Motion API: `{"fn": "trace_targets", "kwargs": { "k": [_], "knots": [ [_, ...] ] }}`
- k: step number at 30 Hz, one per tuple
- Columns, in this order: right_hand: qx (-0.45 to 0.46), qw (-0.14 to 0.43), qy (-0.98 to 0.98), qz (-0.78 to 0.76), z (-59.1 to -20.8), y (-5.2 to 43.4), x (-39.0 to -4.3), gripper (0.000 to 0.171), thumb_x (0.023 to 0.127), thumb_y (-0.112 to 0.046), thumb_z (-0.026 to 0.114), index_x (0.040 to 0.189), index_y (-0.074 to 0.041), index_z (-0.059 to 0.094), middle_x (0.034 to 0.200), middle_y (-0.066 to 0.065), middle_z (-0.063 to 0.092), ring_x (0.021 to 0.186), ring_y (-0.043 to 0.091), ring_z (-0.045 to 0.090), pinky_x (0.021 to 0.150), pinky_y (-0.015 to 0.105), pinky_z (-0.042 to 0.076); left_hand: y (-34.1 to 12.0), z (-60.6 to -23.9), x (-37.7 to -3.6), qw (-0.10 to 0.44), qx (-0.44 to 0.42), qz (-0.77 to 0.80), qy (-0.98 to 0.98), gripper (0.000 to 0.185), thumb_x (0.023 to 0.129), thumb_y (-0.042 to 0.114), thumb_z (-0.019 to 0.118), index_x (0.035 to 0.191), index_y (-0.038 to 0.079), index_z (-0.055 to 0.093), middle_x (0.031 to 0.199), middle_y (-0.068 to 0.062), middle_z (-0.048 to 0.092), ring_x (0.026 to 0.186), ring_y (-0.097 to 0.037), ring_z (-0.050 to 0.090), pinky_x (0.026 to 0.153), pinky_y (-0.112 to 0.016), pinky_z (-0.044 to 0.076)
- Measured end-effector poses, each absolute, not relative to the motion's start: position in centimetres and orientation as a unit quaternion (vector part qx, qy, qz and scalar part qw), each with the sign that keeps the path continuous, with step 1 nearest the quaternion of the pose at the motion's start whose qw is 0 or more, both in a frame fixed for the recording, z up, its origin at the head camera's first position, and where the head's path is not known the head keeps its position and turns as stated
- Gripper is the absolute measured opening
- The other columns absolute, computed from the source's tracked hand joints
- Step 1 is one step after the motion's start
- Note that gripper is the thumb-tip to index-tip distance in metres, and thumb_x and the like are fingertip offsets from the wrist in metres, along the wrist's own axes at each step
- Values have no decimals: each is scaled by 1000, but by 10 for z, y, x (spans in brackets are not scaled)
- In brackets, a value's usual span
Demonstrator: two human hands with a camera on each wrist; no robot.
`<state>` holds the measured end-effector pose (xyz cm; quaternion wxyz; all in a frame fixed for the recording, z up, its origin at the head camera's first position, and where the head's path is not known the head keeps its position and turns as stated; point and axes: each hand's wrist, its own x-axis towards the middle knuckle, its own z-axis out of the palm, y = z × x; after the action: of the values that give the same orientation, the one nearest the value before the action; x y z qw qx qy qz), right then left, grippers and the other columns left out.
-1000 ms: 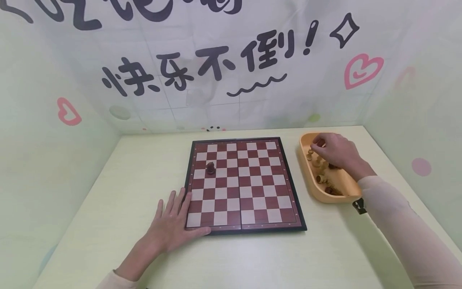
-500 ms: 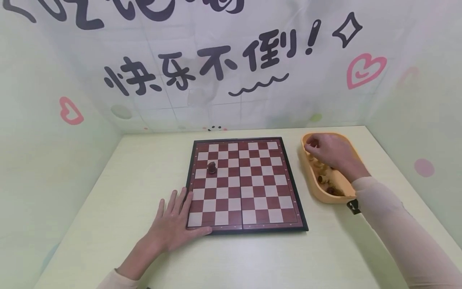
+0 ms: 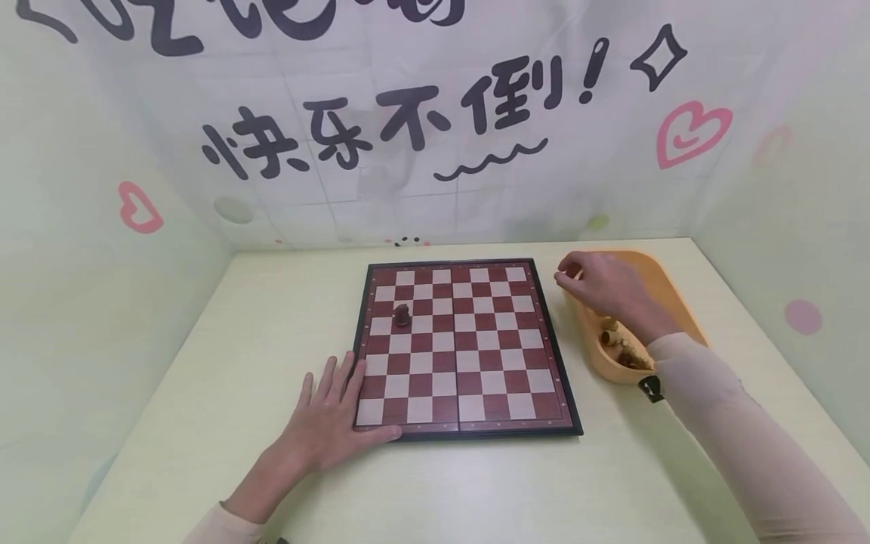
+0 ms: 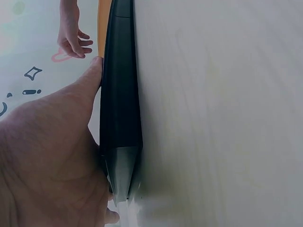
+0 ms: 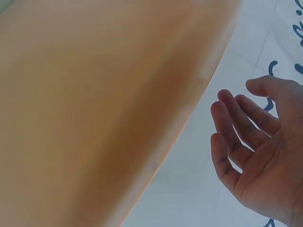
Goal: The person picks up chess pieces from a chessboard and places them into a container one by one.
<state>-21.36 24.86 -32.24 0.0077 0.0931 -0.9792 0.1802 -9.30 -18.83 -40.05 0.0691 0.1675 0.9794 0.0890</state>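
Right hand (image 3: 608, 291) sits right of centre in the head view, over the near-left rim of the orange tray (image 3: 680, 298), fingers loosely curled, tips bunched toward the board. Whether those tips pinch a chess piece: cannot tell. The right wrist view shows the fingers (image 5: 236, 137) relaxed and slightly bent with nothing visible in the palm, beside the blurred orange tray wall (image 5: 118, 109).

Loose pieces (image 3: 618, 344) lie in the tray's near end, below and slightly right of the right hand in the frame, partly hidden by the sleeve.

Chessboard (image 3: 465, 347) lies centre frame on the pale surface (image 3: 258, 332), directly left of the right hand, its right edge just beside the tray. One dark piece (image 3: 402, 314) stands upright on the board's upper-left part, well apart from the right hand.

Left hand (image 3: 333, 419) rests flat, fingers straight, at the board's lower-left corner, thumb along the near edge; left wrist view shows the thumb (image 4: 90, 78) against the black board edge (image 4: 120, 118).

Key relation: the right hand is much nearer the tray pieces; the left hand is nearer the dark piece.
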Motion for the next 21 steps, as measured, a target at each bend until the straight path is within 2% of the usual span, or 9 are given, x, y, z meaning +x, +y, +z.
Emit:
{"fn": "trace_targets", "kwargs": {
  "k": [5,12,18,21],
  "knots": [
    [109,14,-978,175,-323,238,-218,35,101,-32,56,118,-5,71,106,9,73,85,23,66,66,42,51,-190,-406,-95,69,167,88,980,126,79,93,43,161,0,21,167,-22,10,152,-45,6,117,-66,4],
    [125,32,-973,194,-323,217,-224,31,100,-32,60,113,-7,73,100,7,74,77,22,65,55,35,48,-190,-405,-97,76,168,90,979,128,78,94,42,161,0,19,167,-22,10,152,-44,4,117,-66,3],
    [141,31,-966,213,-323,201,-227,31,100,-33,58,112,-8,73,98,6,73,75,20,64,58,36,49,-192,-406,-96,72,170,83,979,127,78,95,38,162,1,18,167,-21,11,152,-44,6,117,-65,4],
    [152,20,-962,228,-322,194,-229,32,101,-33,58,114,-9,73,100,5,73,81,21,65,64,38,52,-193,-406,-96,70,171,82,979,127,78,95,38,162,1,18,167,-20,11,152,-44,6,117,-65,4]
  ]
}}
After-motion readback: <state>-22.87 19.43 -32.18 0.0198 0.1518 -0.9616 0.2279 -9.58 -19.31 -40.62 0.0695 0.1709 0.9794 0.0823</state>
